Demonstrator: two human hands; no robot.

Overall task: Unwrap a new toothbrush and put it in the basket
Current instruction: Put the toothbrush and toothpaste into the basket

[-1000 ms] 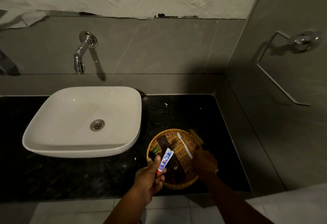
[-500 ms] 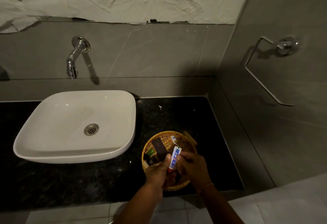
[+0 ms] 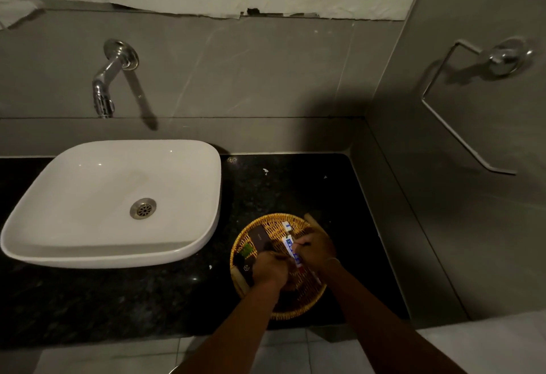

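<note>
A blue-and-white wrapped toothbrush [image 3: 292, 252] is grasped by both hands' grips, left hand [image 3: 270, 270] and right hand [image 3: 317, 248], above the round woven wicker basket [image 3: 298, 310] at the table's front edge. Unwrapping appears barely begun; placing is left.

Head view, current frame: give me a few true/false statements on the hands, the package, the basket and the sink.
1. Both hands grip the white and blue package. True: left hand low, right hand high.
2. The wicker basket sits inside the sink. False: it rests on the black counter, right of the white sink.
3. The basket is empty. False: a dark packet and other small items lie in it.
4. The tap is wall-mounted. True.
5. A towel hangs on the ring. False: it is bare.
</note>
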